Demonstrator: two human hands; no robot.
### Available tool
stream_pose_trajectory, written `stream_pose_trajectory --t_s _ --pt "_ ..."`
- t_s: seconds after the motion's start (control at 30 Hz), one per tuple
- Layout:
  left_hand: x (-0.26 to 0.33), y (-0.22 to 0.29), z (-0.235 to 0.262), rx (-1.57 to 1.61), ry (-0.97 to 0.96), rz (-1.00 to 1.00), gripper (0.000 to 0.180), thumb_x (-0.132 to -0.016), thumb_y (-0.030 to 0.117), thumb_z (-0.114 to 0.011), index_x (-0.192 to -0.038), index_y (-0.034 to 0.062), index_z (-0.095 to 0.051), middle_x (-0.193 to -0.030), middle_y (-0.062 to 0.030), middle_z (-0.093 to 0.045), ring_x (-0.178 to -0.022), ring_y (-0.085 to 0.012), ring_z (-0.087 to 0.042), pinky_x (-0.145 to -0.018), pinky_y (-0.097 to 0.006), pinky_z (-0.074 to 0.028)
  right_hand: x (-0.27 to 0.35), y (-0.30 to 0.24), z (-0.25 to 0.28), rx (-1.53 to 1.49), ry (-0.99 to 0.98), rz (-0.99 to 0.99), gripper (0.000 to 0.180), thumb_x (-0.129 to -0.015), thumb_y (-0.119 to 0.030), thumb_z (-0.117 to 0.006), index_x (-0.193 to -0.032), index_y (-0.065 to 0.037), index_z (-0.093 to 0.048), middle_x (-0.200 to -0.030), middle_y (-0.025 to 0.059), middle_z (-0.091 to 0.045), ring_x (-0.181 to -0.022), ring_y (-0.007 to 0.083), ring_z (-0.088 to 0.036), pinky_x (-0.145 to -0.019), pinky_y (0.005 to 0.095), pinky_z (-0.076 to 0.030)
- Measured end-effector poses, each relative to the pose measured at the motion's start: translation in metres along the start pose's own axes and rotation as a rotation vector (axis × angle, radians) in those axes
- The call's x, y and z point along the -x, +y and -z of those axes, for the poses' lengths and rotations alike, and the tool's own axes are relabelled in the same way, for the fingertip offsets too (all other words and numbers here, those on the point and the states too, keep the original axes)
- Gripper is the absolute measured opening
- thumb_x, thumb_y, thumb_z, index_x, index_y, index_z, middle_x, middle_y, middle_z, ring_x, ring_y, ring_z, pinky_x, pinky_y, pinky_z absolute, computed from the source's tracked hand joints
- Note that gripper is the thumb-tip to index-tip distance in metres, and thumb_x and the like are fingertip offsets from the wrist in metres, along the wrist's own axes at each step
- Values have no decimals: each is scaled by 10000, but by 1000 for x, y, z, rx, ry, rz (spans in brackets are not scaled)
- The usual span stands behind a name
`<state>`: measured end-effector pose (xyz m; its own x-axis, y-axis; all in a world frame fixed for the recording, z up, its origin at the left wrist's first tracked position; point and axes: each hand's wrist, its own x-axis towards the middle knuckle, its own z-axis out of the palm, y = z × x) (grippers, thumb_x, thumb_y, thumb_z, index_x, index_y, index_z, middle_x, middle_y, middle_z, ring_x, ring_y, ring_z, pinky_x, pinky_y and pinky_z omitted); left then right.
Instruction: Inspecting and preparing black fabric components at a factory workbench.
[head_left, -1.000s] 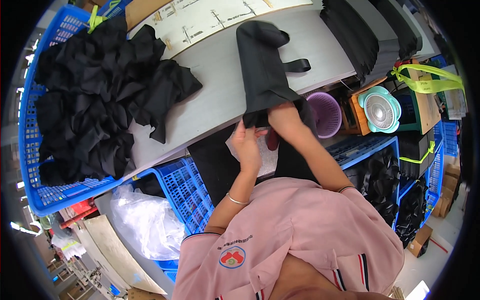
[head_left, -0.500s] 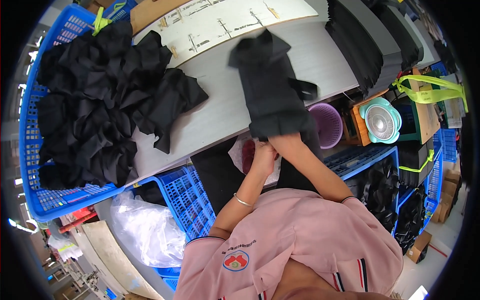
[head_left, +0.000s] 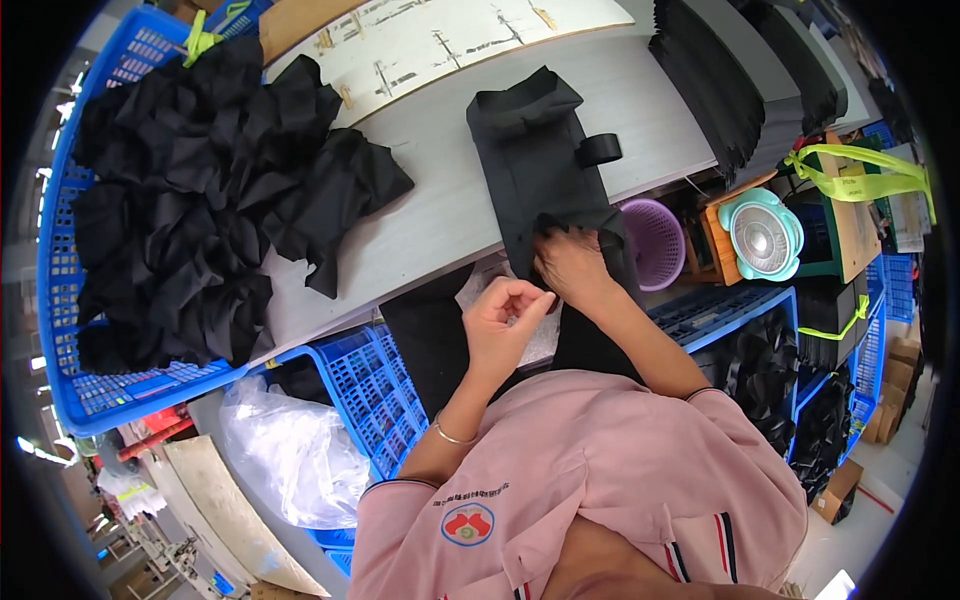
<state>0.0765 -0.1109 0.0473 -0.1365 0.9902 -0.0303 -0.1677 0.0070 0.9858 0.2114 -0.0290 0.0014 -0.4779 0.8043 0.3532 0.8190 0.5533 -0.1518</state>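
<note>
A long black fabric piece point(head_left: 535, 165), folded or sewn like a sleeve or bag, lies across the table's front edge in front of me. A short band loop point(head_left: 600, 149) sticks out from its right side. My right hand point(head_left: 575, 268) grips the near end of the fabric, its fingertips partly hidden in the cloth. Just left of it, apart from the fabric, my left hand point(head_left: 503, 322) is raised with fingers curled and thumb and forefinger pinched together. Whatever might be between them is too small to make out.
Crumpled black fabric pieces point(head_left: 200, 190) heap over a blue crate point(head_left: 62, 330) on the left. Stacks of flat black sheets point(head_left: 715, 80) stand far right. A marked white board point(head_left: 420, 50) lies at the back of the table point(head_left: 420, 190). Rightward are a purple basket point(head_left: 655, 245) and a teal fan point(head_left: 762, 235).
The fabric has settled flatter on the table, and its band loop now stands out. My hands have separated: the right is on the fabric's near end, the left pulled slightly left.
</note>
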Motion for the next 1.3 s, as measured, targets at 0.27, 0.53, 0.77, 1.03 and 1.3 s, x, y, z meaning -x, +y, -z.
stream_pose_trajectory --t_s 0.27,0.53,0.77,1.03,1.3 --pt "-126 -6 4 -905 -307 -805 455 -917 175 -658 -1345 65 -551 -1360 -135 -551 -1246 -317 -534 -1022 -406 -453 17 -17 4 -221 -286 -29 149 -832 -213 -627 -927 -100 -652 -818 119 -615 -787 346 -641 -783 506 -464" --pt "-133 -24 32 -1220 -354 -623 887 -852 489 -669 -1513 31 -296 -1584 -134 -298 -1448 -311 -309 -1108 -433 -372 6 25 70 -1066 -42 -393 140 -918 -106 -617 -967 -12 -708 -694 56 -655 -592 152 -625 -685 296 -533" --pt "-105 -21 21 -1169 -571 -684 979 -780 532 -709 -1505 12 -304 -1556 -171 -331 -1439 -327 -319 -1174 -427 -284 -35 82 56 -1193 -112 -767 261 -949 -247 -638 -1026 -7 -703 -892 27 -673 -735 85 -601 -610 230 -496" --pt "-80 -24 28 -866 -302 -571 892 -724 428 -804 -1450 67 -433 -1500 -149 -440 -1315 -355 -484 -1055 -407 -419 -9 77 38 -1815 -375 -988 278 -924 -337 -648 -1000 -70 -666 -846 11 -642 -712 135 -619 -686 303 -526" --pt "-64 -20 29 -836 -385 -512 702 -785 474 -751 -1314 43 -587 -1349 -134 -595 -1191 -334 -576 -974 -389 -455 -13 67 34 -1512 -631 -812 252 -929 -294 -671 -1021 -61 -699 -889 -3 -678 -776 85 -639 -672 284 -527"
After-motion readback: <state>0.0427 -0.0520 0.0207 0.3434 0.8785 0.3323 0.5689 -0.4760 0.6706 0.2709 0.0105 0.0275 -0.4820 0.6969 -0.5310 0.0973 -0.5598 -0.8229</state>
